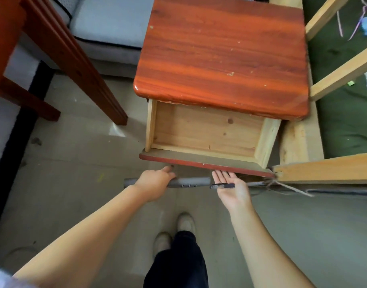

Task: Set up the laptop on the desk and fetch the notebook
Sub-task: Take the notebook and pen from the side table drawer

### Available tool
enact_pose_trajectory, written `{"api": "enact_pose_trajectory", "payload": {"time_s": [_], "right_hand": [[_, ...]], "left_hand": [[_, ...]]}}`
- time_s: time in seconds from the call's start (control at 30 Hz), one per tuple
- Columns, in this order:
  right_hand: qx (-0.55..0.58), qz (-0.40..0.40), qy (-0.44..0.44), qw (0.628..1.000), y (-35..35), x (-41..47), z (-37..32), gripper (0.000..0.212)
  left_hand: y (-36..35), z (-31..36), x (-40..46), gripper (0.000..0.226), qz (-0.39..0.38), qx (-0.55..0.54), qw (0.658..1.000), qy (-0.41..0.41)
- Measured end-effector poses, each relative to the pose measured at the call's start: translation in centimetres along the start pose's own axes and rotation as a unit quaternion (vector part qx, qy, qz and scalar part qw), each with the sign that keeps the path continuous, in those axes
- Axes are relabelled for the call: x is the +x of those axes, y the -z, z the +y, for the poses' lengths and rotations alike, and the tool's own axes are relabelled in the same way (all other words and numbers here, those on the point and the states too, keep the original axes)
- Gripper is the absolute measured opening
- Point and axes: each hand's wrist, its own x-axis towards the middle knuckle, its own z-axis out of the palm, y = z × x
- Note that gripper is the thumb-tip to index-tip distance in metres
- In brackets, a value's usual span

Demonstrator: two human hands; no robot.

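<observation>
- Head view: I stand over the small red desk (220, 59), looking down. Its top is bare, with no laptop set out on it.
- Its drawer (207, 132) is pulled well out. Only bare pine boards show inside, and there is no notebook in the part I can see. The rear of the drawer is hidden under the desk top.
- My left hand (155, 181) is just below the drawer front (199, 161). Its fingers curl over a grey slab (191, 181) seen edge-on, with small slots along that edge. I take this for the closed laptop, though I cannot be sure from this angle.
- My right hand (230, 188) is palm up and spread, fingers loose, close under the right half of the drawer front. A dark pen (222, 186) lies across the palm. I cannot tell whether my thumb pins it.
- The notebook is nowhere in view.
- Step in hand, as I judge it: I am searching the drawer for the notebook while carrying the slab, and neither half of the task is finished.
- The next move calls for getting the slab up onto the desk top, flat and clear of the drawer, which juts out between me and the top.
- I would put the pen down first, so the right hand can share the load. Then I would look elsewhere for the notebook.
</observation>
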Motion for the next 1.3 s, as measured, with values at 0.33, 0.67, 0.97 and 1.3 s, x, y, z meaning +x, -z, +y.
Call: {"api": "enact_pose_trajectory", "payload": {"time_s": [0.33, 0.67, 0.97, 1.3], "right_hand": [[-0.009, -0.017, 0.015, 1.0, -1.2, -2.5, -1.1, 0.061], [-0.008, -0.056, 0.036, 0.998, -7.2, -4.2, -3.0, 0.062], [-0.001, -0.063, 0.053, 0.997, -13.4, -0.9, -5.7, 0.063], [-0.125, -0.045, 0.026, 0.991, -12.1, -1.3, -6.4, 0.049]], "left_hand": [[0.7, 0.3, -1.0, 0.039, 0.099, 0.0, 0.995, 0.018], [7.0, -0.8, 0.8, 0.047, 0.163, 0.003, 0.987, -0.008], [11.2, -1.1, 5.3, 0.04, 0.152, -0.024, 0.988, 0.027], [11.3, -1.2, 3.4, 0.034, 0.116, -0.093, 0.988, 0.047]]}}
